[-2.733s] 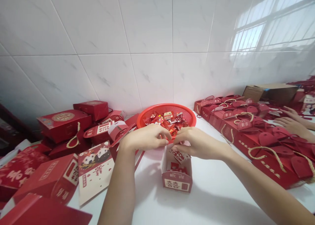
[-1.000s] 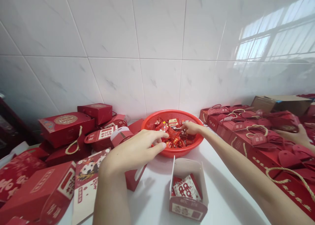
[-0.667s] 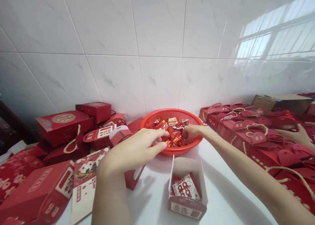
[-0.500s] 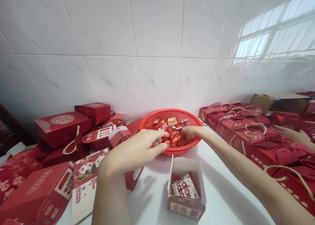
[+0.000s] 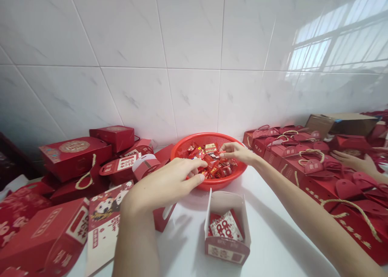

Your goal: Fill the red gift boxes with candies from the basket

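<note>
From the head camera, a white desk (image 5: 188,250) runs up to a tiled wall (image 5: 194,34), where a barred window is reflected at the upper right. Near the wall sits a red plastic basket (image 5: 209,185) filled with small wrapped sweets (image 5: 214,164), mostly red. An open carton (image 5: 227,248) stands upright just in front of it, between the forearms, with flat red and white packets (image 5: 226,227) inside.

The left hand (image 5: 178,174) hangs over the basket's near left edge, thumb and index apart, the other fingers loosely curled; it hides part of the rim. The right hand (image 5: 236,152) is over the basket's right side, thumb and fingertips drawn close together. Some red shows at the tips, but I cannot tell whether a sweet is gripped or lies behind.

To the left, red boxes (image 5: 75,156) are heaped at odd angles, some with rope handles. A panda-printed carton (image 5: 103,228) lies before the heap, partly covered by the left forearm, which also blocks a red box (image 5: 163,217) beside it. To the right, closed gift boxes (image 5: 280,164) stand packed in rows, crowding the right forearm's outer side. Beyond them are a brown cardboard box (image 5: 321,125) and another person's hand (image 5: 353,160), fingers spread.
</note>
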Motion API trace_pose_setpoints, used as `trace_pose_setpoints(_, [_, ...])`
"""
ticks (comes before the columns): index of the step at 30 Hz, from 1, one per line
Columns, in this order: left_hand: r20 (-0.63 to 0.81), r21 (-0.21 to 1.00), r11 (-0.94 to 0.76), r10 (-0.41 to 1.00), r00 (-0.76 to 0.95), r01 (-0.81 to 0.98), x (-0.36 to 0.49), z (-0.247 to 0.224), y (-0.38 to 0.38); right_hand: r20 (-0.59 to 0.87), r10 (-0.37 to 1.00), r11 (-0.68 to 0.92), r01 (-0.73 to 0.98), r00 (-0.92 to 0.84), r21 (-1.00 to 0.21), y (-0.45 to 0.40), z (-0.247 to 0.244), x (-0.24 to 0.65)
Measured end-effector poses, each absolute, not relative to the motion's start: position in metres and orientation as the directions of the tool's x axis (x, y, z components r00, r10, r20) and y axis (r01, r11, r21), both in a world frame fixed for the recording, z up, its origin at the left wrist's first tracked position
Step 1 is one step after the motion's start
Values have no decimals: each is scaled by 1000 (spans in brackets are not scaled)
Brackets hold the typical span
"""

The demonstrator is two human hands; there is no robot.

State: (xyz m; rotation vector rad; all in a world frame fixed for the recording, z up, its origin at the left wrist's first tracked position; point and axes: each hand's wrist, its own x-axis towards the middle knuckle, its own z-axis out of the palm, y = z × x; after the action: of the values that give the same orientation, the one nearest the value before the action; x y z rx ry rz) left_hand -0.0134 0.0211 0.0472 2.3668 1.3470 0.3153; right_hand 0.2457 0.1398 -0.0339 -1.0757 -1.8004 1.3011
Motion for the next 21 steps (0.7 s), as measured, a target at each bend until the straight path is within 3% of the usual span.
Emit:
trace_pose_setpoints(5, [5,440,-478,848,530,760,-10,48,20,139,888,179,51,-438,-982,100,-20,239])
trace_pose_setpoints(9, [-19,425,-519,814,580,742,-6,50,20,249,811,266,-45,-530,-963,60,-4,238])
trace_pose_setpoints(12, [-75,414,-549,775,628,726,-2,49,20,242,727,388,95,-643,-917,32,4,238])
trace_pose_setpoints(16, [-127,412,-569,737,663,712,8,46,19,273,677,615,322,-683,-720,5,3,238])
trace_pose_setpoints(21, [-230,372,-546,729,644,751,23,43,17,332,713,657,424,-617,-623,-16,-12,245])
